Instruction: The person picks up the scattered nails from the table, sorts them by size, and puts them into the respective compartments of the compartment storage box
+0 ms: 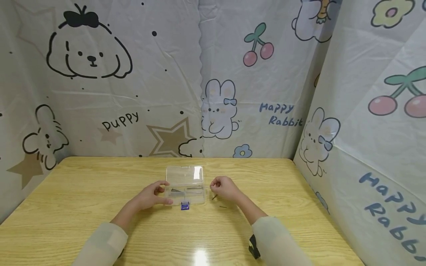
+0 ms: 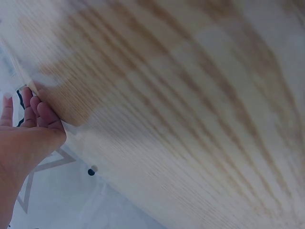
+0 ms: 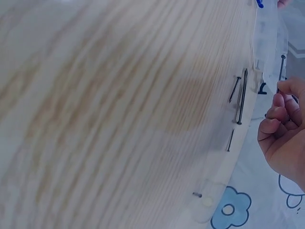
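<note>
Right hand [image 1: 223, 187] pinches a nail [image 1: 199, 187] over the clear box [image 1: 185, 184], loose nails [image 3: 237, 102] nearby.

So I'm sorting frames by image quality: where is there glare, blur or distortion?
Head view: sharp overall, a lamp glare spot on the table near the bottom edge, backdrop edges bowed by the wide lens. Left wrist view: wood grain smeared and soft, left hand clearer. Right wrist view: grain blurred, nails and right hand fairly crisp.
</note>
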Demonstrator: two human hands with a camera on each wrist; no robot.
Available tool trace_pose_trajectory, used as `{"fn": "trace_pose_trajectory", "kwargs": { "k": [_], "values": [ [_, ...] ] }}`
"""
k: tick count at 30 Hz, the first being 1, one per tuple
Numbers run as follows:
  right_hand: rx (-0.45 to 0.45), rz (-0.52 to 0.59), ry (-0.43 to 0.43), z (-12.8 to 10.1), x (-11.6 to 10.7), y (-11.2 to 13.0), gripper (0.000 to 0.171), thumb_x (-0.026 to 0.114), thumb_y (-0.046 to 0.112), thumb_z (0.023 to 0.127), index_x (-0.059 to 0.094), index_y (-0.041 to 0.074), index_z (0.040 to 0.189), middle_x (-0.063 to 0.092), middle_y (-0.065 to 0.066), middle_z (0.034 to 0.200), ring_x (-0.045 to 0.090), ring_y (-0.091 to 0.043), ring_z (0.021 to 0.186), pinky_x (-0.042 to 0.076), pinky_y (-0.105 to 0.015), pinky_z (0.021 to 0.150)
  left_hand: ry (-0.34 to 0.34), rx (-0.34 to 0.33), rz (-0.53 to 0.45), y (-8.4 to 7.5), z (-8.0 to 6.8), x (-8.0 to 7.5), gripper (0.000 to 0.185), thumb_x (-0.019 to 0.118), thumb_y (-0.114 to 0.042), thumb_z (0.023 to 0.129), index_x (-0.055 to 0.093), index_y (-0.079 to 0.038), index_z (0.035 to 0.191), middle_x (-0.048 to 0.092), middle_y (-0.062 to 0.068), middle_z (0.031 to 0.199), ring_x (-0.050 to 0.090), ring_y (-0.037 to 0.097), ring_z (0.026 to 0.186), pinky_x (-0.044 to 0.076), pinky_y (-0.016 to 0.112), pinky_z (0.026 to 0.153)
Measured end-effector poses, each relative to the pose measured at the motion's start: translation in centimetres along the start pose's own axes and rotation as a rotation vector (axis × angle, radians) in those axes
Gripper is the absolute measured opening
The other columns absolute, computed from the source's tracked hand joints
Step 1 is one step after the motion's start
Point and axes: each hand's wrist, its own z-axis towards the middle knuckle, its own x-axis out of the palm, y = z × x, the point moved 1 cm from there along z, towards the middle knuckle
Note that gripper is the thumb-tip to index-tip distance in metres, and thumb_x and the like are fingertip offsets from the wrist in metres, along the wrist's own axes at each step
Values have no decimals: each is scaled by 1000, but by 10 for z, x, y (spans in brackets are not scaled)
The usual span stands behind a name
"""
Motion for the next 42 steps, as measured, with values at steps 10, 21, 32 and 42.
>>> {"fn": "trace_pose_trajectory", "kwargs": {
  "k": [10, 21, 32, 42],
  "values": [
    [-3, 16, 22, 6, 10, 13, 12, 57, 11, 89, 65, 2, 93, 54, -1, 77, 46, -10, 68, 41, -20, 59, 3, -5, 4, 0, 1, 0, 75, 78, -36, 75, 43, -6, 134, 48, 21, 125, 45, 30, 110, 37, 44, 92],
    [6, 27, 28, 11, 17, 20, 11, 58, 10, 88, 65, 4, 94, 53, 0, 77, 46, -9, 65, 41, -20, 56, 1, -6, 5, 1, 2, 0, 74, 78, -37, 75, 44, -7, 134, 48, 21, 125, 45, 30, 110, 37, 44, 92],
    [-2, 19, 30, 14, 23, 24, 12, 58, 11, 89, 65, 3, 94, 54, 0, 77, 44, -9, 63, 38, -19, 53, 3, -14, 0, 1, 1, 0, 75, 78, -37, 74, 44, -7, 134, 48, 20, 125, 44, 29, 108, 37, 41, 89],
    [-9, 7, 30, 18, 29, 25, 12, 58, 13, 90, 65, 4, 92, 56, -1, 77, 45, -10, 67, 38, -19, 57, 3, -20, -2, 1, 0, 0, 75, 78, -37, 75, 43, -7, 134, 48, 20, 125, 44, 29, 109, 38, 42, 90]
  ]
}}
